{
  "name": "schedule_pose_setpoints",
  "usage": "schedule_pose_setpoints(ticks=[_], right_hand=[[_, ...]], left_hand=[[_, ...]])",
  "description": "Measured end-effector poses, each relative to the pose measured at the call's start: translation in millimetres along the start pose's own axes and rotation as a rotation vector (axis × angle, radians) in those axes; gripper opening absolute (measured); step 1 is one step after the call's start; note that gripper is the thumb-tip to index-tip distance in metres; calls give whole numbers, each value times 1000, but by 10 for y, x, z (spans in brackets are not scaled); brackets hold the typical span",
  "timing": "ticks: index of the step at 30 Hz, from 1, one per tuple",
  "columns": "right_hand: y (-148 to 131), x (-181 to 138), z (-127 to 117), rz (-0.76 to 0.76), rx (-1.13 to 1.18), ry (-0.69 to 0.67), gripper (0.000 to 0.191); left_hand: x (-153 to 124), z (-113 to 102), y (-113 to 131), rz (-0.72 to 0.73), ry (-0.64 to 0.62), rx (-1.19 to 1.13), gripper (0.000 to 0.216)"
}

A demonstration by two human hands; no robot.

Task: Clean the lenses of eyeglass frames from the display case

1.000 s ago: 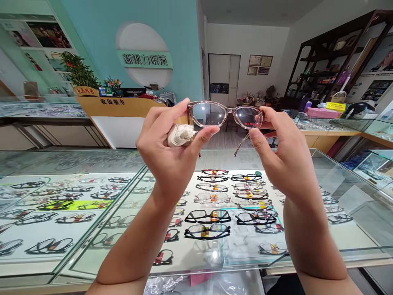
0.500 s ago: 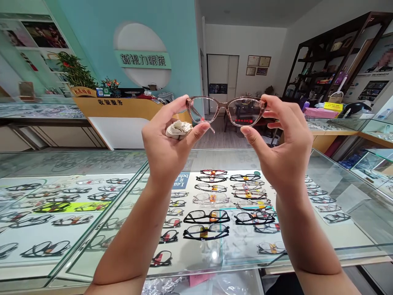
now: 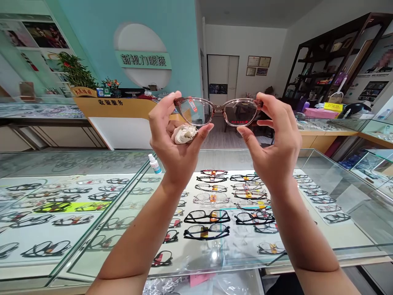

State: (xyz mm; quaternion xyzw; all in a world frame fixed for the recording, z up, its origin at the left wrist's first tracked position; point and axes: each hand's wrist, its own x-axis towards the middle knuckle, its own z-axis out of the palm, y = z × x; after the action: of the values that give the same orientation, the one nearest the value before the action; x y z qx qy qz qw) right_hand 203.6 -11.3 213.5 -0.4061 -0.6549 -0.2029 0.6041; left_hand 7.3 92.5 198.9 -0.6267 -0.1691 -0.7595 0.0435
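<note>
A pair of eyeglasses (image 3: 218, 109) with a translucent brownish frame is held up at chest height above the glass counter. My left hand (image 3: 175, 139) grips its left end, and a crumpled white cloth (image 3: 184, 134) is tucked in the same palm. At the other end, the fingers of my right hand (image 3: 276, 135) pinch the frame near the hinge, thumb below the lens. Red lettering shows on the right lens, and a small red-and-white tag (image 3: 193, 104) shows through the left one.
Below lies a glass display counter (image 3: 245, 262) with rows of eyeglasses (image 3: 206, 216) inside. A small white spray bottle (image 3: 155, 164) with a blue label stands on it, left of my forearm. Farther back are a wood-and-white desk (image 3: 123, 127) and a dark shelf (image 3: 325, 57).
The eyeglasses have shifted slightly left and turned to face more squarely. My left hand has moved a little right, uncovering the spray bottle; my right hand has moved left.
</note>
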Motion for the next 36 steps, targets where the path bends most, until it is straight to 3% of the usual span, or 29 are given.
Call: schedule_pose_setpoints(ticks=[6,11,17,23,27,36], right_hand=[[62,-10,63,13,-24,-32,63],[63,-17,68,12,-56,-20,61],[14,-33,47,59,8,-29,63],[10,-27,67,55,36,-14,57],[46,-11,84,106,109,60,49],[157,-1,93,175,216,91,45]], left_hand=[[-36,17,91,25,99,55,85],[-39,2,48,24,79,73,89],[22,29,2,-11,18,-82,85],[51,71,-239,-75,-73,-102,107],[18,105,-383,-44,-57,-105,110],[-40,67,-288,6,-41,-79,111]])
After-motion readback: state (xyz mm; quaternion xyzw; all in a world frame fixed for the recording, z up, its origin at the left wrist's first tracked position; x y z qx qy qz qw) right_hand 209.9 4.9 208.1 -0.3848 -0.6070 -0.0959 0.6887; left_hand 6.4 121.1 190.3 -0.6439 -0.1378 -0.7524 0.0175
